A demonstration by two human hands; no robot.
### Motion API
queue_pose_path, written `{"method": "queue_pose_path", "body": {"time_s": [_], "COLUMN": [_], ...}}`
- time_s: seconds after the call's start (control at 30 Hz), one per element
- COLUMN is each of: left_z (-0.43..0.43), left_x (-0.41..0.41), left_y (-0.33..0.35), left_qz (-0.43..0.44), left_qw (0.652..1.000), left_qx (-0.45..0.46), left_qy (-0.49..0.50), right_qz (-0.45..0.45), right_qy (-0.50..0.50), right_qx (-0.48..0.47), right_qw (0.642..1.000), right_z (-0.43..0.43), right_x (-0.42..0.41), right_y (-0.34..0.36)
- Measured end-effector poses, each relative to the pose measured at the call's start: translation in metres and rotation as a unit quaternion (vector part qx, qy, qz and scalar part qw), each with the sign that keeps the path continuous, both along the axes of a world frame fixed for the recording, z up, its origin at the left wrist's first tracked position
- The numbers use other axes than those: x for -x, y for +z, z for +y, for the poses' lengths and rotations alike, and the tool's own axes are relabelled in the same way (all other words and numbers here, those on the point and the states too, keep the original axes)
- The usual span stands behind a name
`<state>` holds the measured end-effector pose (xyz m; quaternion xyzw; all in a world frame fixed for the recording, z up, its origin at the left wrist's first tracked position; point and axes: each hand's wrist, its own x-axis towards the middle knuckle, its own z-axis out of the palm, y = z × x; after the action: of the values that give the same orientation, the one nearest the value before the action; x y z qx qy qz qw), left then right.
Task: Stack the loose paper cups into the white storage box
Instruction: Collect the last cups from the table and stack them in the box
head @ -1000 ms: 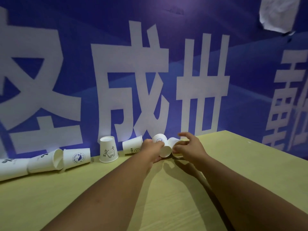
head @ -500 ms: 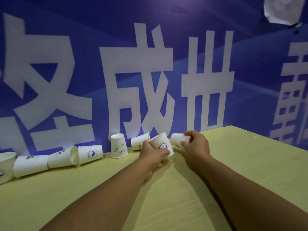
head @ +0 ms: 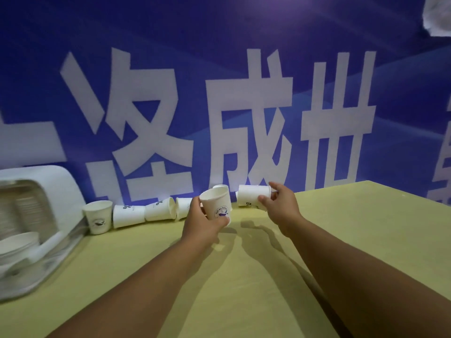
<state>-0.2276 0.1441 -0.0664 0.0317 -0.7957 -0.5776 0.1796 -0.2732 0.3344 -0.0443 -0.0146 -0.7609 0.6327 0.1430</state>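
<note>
- At the left edge of the frame, the white storage box [head: 66, 189] was seen blurred, with its inside open to view. A nested stack of cups [head: 18, 245] was lodged in it at the lower left.
- Just right of the box, an upright cup [head: 97, 217] was stood mouth up on the yellow-green table [head: 341, 252].
- Further right, along the foot of the blue banner [head: 244, 32], a first lying cup [head: 127, 215] and a second lying cup [head: 159, 209] were laid on their sides, one against the other.
- A half-hidden cup [head: 183, 208] was found just beyond them, partly covered by the left hand [head: 202, 225].
- At the centre of the frame, the fingers and thumb of the left hand were curled round the printed cup [head: 217, 204]. It was held tilted, mouth toward the upper left, with a round dark logo turned to the camera. A shadow was cast on the table below it.
- Behind the printed cup, only the rim of a rear cup [head: 219, 186] was shown.
- Right of centre, the sideways cup [head: 252, 197] was clamped at its mouth end by the right hand [head: 280, 208], thumb on top and fingers beneath. Its base was pointed left, near the printed cup but apart from it.
- In the upper right corner, a pale crumpled patch [head: 439, 18] was seen on the banner, too blurred to be identified.
</note>
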Motion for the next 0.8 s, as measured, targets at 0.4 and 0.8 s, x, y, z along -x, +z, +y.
{"method": "queue_pose_path", "body": {"time_s": [0.4, 0.8], "left_z": [-0.160, -0.284], "left_x": [-0.090, -0.141], "left_y": [0.010, 0.039], "left_qz": [0.052, 0.160], "left_qw": [0.993, 0.957], "left_qx": [0.022, 0.103], "left_qy": [0.102, 0.217], "right_qz": [0.061, 0.127], "right_qy": [0.094, 0.149], "right_qx": [0.064, 0.131], "right_qw": [0.992, 0.972], "right_z": [-0.172, -0.333], "right_x": [-0.060, -0.090], "right_y": [0.018, 0.030]}}
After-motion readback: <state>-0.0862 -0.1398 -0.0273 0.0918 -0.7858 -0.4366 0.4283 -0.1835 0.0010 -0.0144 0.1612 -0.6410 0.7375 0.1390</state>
